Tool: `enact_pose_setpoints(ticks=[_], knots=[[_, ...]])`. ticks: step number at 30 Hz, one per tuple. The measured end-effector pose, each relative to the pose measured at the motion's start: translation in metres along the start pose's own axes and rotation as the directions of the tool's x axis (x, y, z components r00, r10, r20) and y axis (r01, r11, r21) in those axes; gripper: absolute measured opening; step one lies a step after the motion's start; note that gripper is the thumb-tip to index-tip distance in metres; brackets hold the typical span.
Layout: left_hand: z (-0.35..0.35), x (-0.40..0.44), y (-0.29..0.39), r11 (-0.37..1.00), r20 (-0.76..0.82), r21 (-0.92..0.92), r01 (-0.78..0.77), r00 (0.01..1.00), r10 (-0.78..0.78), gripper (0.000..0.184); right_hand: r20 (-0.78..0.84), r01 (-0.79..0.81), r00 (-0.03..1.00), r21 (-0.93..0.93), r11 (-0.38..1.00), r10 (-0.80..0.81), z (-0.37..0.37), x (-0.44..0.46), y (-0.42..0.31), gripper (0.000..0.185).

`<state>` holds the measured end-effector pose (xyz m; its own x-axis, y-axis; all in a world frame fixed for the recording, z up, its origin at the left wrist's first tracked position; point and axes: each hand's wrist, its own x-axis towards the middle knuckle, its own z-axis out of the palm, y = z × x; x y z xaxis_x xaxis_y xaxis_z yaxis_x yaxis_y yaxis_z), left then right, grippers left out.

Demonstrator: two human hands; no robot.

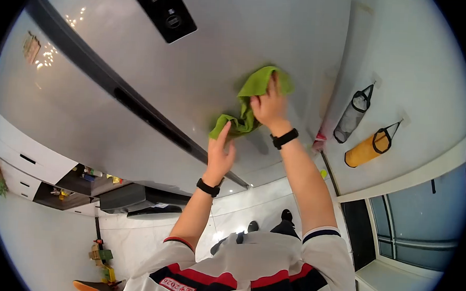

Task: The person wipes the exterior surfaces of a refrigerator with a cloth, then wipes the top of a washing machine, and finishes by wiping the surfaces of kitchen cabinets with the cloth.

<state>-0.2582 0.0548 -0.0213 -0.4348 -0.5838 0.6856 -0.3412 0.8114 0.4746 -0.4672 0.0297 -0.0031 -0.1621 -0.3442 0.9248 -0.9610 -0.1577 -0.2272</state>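
A crumpled green cloth [258, 83] lies against the silver-grey refrigerator door [195, 64]. My right hand [271, 106] presses the cloth's upper part to the door, with the fingers over it and the thumb at its edge. Lower and to the left, my left hand [221, 154] holds the cloth's bunched lower end with the fingertips. Part of that hand's grip is hidden from view. Each wrist wears a black band.
A dark display panel [168, 15] is set in the door, beside a dark vertical gap. A grey bag holder [353, 117] and a yellow bag holder [369, 148] hang on the right wall. Cabinets with drawers [29, 158] stand left; pale floor tiles lie below.
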Motion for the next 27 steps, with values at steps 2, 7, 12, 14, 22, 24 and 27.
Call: enact_pose_setpoints(ticks=[2,7,12,14,22,24,27], knots=[[0.014,0.008,0.010,1.000,0.009,0.020,-0.016,1.000,0.016,0.056,-0.115,-0.053,0.992,0.017,0.998,0.055,-0.003,-0.003,0.033,0.047],[0.059,0.025,0.029,1.000,0.083,-0.028,0.002,0.997,0.000,0.055,-0.184,-0.193,0.965,-0.003,0.981,0.189,-0.009,-0.049,0.118,0.058],[0.100,0.030,0.044,0.999,0.237,-0.030,-0.040,0.970,0.046,0.057,-0.067,-0.563,0.822,0.065,0.824,0.566,0.012,-0.150,0.155,0.057],[0.109,0.029,0.050,1.000,0.270,-0.012,-0.017,0.963,0.020,0.057,-0.036,-0.718,0.686,0.127,0.684,0.727,0.018,-0.182,0.144,0.050],[0.079,0.036,0.053,0.990,0.042,0.139,-0.032,0.999,0.026,0.058,0.000,-0.622,0.776,0.163,0.766,0.630,0.008,-0.139,0.107,0.035],[0.066,0.042,0.060,0.978,-0.065,0.205,0.035,0.998,-0.022,0.058,-0.101,-0.462,0.867,0.199,0.864,0.487,0.002,-0.100,0.102,0.042],[0.059,0.048,0.055,0.986,-0.233,0.078,0.146,0.965,-0.125,0.060,-0.227,-0.284,0.914,0.240,0.928,0.338,-0.019,-0.035,0.082,0.048]])
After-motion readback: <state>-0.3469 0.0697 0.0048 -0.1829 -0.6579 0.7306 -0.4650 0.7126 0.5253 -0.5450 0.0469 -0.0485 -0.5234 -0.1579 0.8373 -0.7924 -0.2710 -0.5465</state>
